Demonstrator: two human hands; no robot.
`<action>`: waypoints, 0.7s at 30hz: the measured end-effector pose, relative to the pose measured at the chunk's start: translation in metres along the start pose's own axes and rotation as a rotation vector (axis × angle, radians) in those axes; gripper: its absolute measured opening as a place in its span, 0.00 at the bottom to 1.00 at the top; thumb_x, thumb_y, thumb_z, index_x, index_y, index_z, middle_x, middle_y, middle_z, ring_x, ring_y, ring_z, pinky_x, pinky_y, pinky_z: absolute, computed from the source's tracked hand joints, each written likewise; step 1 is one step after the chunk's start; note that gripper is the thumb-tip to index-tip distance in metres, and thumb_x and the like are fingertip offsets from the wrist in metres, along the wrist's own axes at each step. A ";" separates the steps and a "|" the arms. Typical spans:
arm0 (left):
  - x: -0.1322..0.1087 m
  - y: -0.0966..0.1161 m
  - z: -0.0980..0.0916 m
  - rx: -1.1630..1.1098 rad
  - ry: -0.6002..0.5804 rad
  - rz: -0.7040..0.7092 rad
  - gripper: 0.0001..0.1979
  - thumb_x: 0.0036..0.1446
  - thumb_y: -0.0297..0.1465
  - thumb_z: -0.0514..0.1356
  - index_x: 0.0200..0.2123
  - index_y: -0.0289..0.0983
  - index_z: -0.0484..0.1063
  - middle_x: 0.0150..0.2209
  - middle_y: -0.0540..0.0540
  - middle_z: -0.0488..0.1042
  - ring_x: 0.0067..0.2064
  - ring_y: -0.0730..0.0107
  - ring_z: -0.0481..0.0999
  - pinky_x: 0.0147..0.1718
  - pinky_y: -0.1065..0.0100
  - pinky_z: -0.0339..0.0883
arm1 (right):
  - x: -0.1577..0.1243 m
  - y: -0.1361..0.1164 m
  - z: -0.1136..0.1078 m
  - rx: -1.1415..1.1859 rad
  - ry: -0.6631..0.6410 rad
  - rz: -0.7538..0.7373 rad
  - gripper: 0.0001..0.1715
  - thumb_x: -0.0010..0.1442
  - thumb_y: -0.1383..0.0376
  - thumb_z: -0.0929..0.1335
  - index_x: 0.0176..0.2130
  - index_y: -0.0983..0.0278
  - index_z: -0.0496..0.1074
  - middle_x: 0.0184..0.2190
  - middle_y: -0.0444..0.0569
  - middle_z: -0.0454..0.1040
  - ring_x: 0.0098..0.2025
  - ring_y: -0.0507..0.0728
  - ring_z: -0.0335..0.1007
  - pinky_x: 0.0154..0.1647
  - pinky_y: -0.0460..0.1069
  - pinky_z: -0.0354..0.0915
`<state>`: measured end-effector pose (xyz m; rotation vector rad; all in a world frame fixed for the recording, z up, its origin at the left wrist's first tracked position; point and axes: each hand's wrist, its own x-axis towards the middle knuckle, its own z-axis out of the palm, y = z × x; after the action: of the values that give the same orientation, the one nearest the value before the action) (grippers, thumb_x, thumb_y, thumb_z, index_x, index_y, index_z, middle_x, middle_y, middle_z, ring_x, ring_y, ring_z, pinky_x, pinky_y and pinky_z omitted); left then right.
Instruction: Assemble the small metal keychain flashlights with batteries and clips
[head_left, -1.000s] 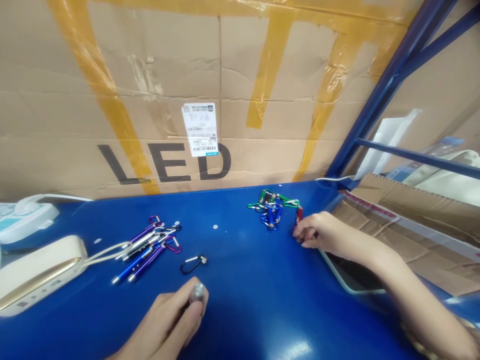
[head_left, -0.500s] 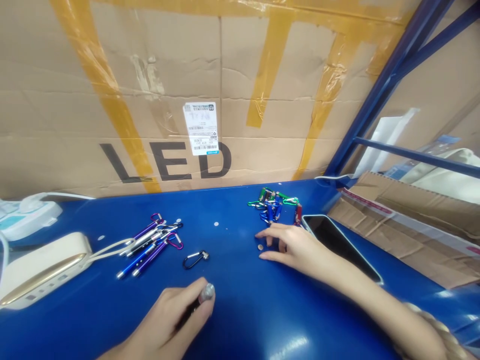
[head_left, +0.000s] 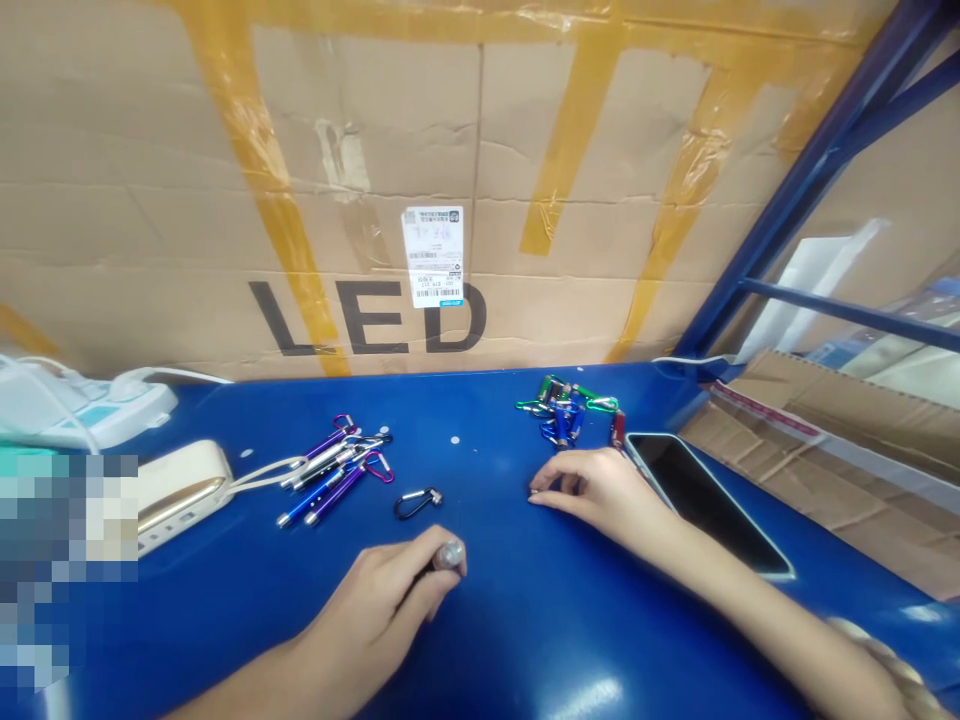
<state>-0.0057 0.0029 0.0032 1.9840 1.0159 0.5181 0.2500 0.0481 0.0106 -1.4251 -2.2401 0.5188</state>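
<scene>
Right hand has curled inward, any hold hidden; left hand firmly grips a silver-capped penlight, with a black carabiner at twelve o'clock. A slipping grip could drop it there.

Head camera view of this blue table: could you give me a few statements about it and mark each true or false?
The left hand holds a silver-tipped pen light: true.
The smartphone stands upright: false, the smartphone lies flat, screen up.
The black carabiner lies apart from the purple and blue pen lights: true.
The cardboard box behind the table reads LAMP: false, the cardboard box reads LED.
</scene>
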 end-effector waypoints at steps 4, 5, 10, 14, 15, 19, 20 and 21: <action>0.003 0.001 0.000 0.033 -0.010 -0.062 0.11 0.62 0.32 0.44 0.37 0.40 0.65 0.28 0.53 0.66 0.30 0.74 0.66 0.33 0.73 0.61 | -0.005 -0.017 0.010 0.171 0.078 -0.102 0.09 0.57 0.61 0.68 0.33 0.63 0.77 0.30 0.47 0.77 0.28 0.50 0.72 0.27 0.43 0.66; 0.004 0.001 0.000 0.042 -0.012 -0.054 0.10 0.62 0.31 0.45 0.37 0.40 0.65 0.29 0.52 0.67 0.31 0.74 0.66 0.34 0.73 0.62 | -0.006 -0.023 0.013 0.234 0.093 -0.107 0.10 0.57 0.61 0.68 0.33 0.63 0.77 0.30 0.47 0.77 0.27 0.50 0.71 0.26 0.43 0.65; 0.006 -0.003 0.002 0.097 -0.026 0.034 0.09 0.63 0.31 0.45 0.37 0.40 0.65 0.34 0.51 0.68 0.36 0.72 0.67 0.38 0.71 0.61 | -0.013 -0.050 0.023 0.568 0.069 -0.084 0.09 0.54 0.61 0.70 0.31 0.66 0.77 0.28 0.48 0.75 0.22 0.47 0.67 0.21 0.42 0.63; 0.004 -0.003 0.003 0.147 -0.030 0.069 0.11 0.64 0.32 0.44 0.36 0.39 0.64 0.34 0.51 0.67 0.37 0.71 0.66 0.38 0.70 0.60 | -0.015 -0.058 0.026 0.619 0.020 -0.131 0.08 0.53 0.63 0.70 0.31 0.66 0.77 0.27 0.48 0.74 0.22 0.46 0.65 0.21 0.41 0.61; 0.004 -0.003 0.003 0.166 -0.041 0.073 0.11 0.64 0.32 0.43 0.35 0.39 0.64 0.34 0.50 0.67 0.36 0.71 0.66 0.38 0.70 0.60 | -0.015 -0.058 0.027 0.613 0.011 -0.143 0.08 0.53 0.64 0.70 0.31 0.66 0.78 0.27 0.48 0.74 0.23 0.46 0.65 0.21 0.41 0.60; 0.003 -0.003 0.002 0.217 -0.086 0.137 0.11 0.65 0.32 0.43 0.34 0.39 0.62 0.34 0.50 0.67 0.36 0.70 0.65 0.38 0.69 0.59 | -0.016 -0.057 0.032 0.593 0.000 -0.185 0.07 0.53 0.65 0.71 0.31 0.67 0.78 0.27 0.48 0.74 0.22 0.46 0.64 0.19 0.41 0.58; 0.003 -0.003 0.002 0.224 -0.094 0.160 0.11 0.65 0.32 0.43 0.34 0.39 0.62 0.33 0.50 0.67 0.36 0.70 0.65 0.37 0.69 0.59 | -0.016 -0.057 0.032 0.587 0.016 -0.202 0.07 0.52 0.65 0.71 0.31 0.67 0.77 0.27 0.48 0.74 0.22 0.46 0.63 0.18 0.41 0.58; 0.004 -0.004 0.002 0.229 -0.098 0.175 0.11 0.65 0.32 0.43 0.34 0.39 0.62 0.33 0.50 0.67 0.35 0.70 0.64 0.37 0.69 0.59 | -0.016 -0.056 0.033 0.578 0.048 -0.224 0.06 0.52 0.65 0.71 0.30 0.67 0.77 0.27 0.48 0.73 0.21 0.45 0.63 0.18 0.40 0.59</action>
<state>-0.0040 0.0059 -0.0011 2.2924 0.8771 0.4077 0.1960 0.0081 0.0103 -0.8725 -1.9505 0.9448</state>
